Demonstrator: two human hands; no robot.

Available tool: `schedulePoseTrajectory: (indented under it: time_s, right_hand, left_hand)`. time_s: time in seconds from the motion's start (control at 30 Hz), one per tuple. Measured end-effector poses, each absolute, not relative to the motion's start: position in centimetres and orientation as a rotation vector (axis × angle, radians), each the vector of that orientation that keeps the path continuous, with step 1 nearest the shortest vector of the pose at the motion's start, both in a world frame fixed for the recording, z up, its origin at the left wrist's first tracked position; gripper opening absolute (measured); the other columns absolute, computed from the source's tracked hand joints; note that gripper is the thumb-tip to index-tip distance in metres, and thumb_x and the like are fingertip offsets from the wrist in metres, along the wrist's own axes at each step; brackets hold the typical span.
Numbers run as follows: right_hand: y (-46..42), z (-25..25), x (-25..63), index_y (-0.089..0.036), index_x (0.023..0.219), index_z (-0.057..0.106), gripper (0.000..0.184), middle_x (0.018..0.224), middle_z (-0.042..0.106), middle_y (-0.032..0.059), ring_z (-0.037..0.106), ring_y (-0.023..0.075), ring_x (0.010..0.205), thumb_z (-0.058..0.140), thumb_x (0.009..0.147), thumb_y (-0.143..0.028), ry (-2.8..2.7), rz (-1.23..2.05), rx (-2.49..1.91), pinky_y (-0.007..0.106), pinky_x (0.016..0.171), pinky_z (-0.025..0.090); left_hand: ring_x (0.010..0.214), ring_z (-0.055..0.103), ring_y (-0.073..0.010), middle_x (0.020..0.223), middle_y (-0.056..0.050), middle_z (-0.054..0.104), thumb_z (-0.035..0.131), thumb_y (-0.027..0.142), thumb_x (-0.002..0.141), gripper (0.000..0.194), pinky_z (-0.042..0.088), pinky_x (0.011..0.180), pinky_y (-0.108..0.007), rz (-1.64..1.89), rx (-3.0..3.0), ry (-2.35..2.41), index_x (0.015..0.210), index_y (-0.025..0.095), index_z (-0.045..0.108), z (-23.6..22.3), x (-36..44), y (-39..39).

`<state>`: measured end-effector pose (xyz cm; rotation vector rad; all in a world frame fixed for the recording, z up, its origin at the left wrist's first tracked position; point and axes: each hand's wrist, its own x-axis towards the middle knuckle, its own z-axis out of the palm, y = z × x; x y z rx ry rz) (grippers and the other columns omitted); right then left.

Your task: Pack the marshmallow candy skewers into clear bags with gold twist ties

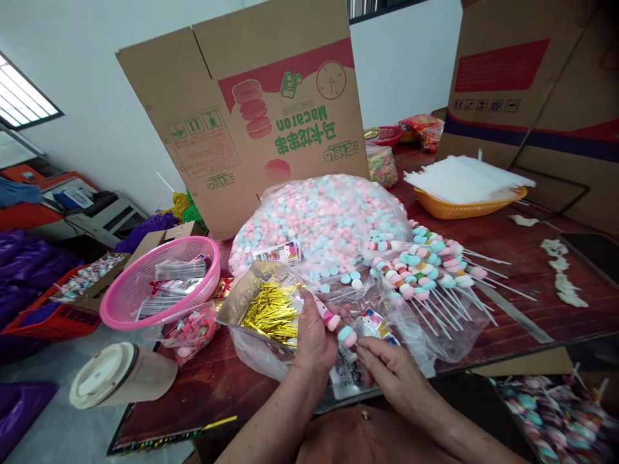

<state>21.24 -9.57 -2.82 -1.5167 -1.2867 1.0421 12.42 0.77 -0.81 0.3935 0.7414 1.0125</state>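
Note:
Between my hands is a marshmallow skewer [347,336] with pink, white and blue pieces. My left hand [314,332] is closed around its upper part, thumb up. The fingertips of my right hand [394,367] are pinched together at its lower end, where a stick is mostly hidden. Left of my left hand, gold twist ties [271,310] fill a metal tray [229,316]. Printed plastic wrappers [345,377] lie beneath my hands. More marshmallow skewers [420,267] are heaped at the right, white sticks pointing toward me. Behind stands a large clear bag of pastel marshmallows [319,219].
A pink basket [210,258] holds packets of wrappers. A lidded cup [126,377] is at the table's left edge. White sticks fill a yellow basket [452,207]. Cardboard boxes [309,148] stand behind. Below right, a box contains wrapped skewers [546,412].

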Motion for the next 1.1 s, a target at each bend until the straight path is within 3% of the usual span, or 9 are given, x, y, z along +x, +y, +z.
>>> schedulePoseTrajectory:
  time_s: [0.2,0.37,0.47,0.57,0.7,0.8,0.87,0.97,1.1]
  right_hand:
    - [-9.7,-2.6,22.4,-0.017,0.059,0.046,0.043,0.043,0.043,-0.0057,0.031,0.0062,0.04,0.045,0.082,-0.054,-1.027,1.466,-1.369,0.019,0.041,0.023]
    - [-9.7,-2.6,21.7,-0.016,0.079,0.054,0.038,0.035,0.045,-0.0089,0.015,0.0032,0.024,0.057,0.073,-0.054,-0.658,1.926,-1.049,0.017,0.028,0.012]
    - [-9.4,-2.6,21.6,-0.017,0.079,0.053,0.035,0.035,0.043,-0.0102,0.011,0.0023,0.024,0.057,0.074,-0.051,-0.62,1.98,-0.945,0.017,0.028,0.013]
    - [-9.2,-2.5,21.9,-0.018,0.077,0.052,0.034,0.037,0.04,-0.0092,0.016,0.0042,0.027,0.045,0.081,-0.051,-0.855,1.776,-1.122,0.018,0.03,0.017]
    - [-9.0,-3.1,22.4,-0.016,0.079,0.057,0.028,0.064,0.059,0.0043,0.052,0.0138,0.057,0.035,0.087,-0.033,-1.518,0.851,-1.521,0.023,0.053,0.037]
    - [-9.0,-3.7,22.1,-0.015,0.093,0.058,0.028,0.074,0.063,0.0093,0.056,0.0174,0.067,0.031,0.085,-0.02,-1.732,0.467,-1.596,0.026,0.059,0.038]
    - [-9.0,-3.7,21.6,-0.015,0.087,0.058,0.028,0.069,0.062,0.0071,0.054,0.0155,0.061,0.03,0.087,-0.022,-1.725,0.58,-1.553,0.024,0.055,0.037]
    - [-8.8,-3.0,20.8,-0.017,0.071,0.052,0.034,0.052,0.052,-0.0009,0.043,0.0101,0.047,0.033,0.09,-0.039,-1.412,1.077,-1.42,0.021,0.047,0.033]
    - [-8.0,-2.6,20.2,-0.019,0.074,0.049,0.041,0.037,0.038,-0.0096,0.018,0.005,0.029,0.045,0.079,-0.06,-0.816,1.625,-1.187,0.019,0.032,0.015]
  left_hand:
    - [0.082,0.063,-0.0219,0.09,-0.006,0.067,0.074,0.044,0.063,0.045,0.049,0.074,-0.036,0.868,0.46,0.642,0.097,0.019,0.058,-0.1,10.0,2.5]
    - [0.047,0.051,-0.0089,0.045,0.008,0.049,0.072,0.027,0.069,0.028,0.049,0.075,-0.034,1.008,0.597,0.476,0.094,0.02,0.061,0.9,9.6,3.7]
    - [0.044,0.049,-0.0087,0.042,0.009,0.046,0.071,0.03,0.071,0.021,0.049,0.073,-0.032,1.105,0.66,0.462,0.087,0.02,0.062,0.9,10.1,3.3]
    - [0.047,0.051,-0.0101,0.043,0.008,0.048,0.069,0.035,0.072,0.022,0.048,0.071,-0.031,1.092,0.617,0.5,0.086,0.02,0.061,0.7,10.3,2.8]
    - [0.048,0.05,-0.0096,0.043,0.007,0.047,0.064,0.041,0.076,0.024,0.048,0.071,-0.03,1.052,0.497,0.553,0.086,0.019,0.061,0.3,10.4,2.6]
    - [0.047,0.049,-0.0092,0.042,0.007,0.045,0.061,0.043,0.078,0.025,0.048,0.07,-0.029,1.053,0.427,0.551,0.082,0.019,0.061,0.2,10.6,2.5]
    - [0.046,0.049,-0.0096,0.041,0.007,0.044,0.06,0.045,0.077,0.027,0.048,0.069,-0.029,1.051,0.414,0.558,0.081,0.019,0.061,0.2,10.8,2.6]
    - [0.046,0.05,-0.011,0.041,0.007,0.046,0.061,0.048,0.075,0.031,0.049,0.066,-0.029,1.044,0.438,0.574,0.081,0.018,0.061,0.1,11.1,2.3]
    - [0.045,0.052,-0.0117,0.042,0.006,0.049,0.062,0.052,0.071,0.036,0.049,0.065,-0.029,1.019,0.436,0.586,0.079,0.018,0.061,-0.4,11.7,1.2]
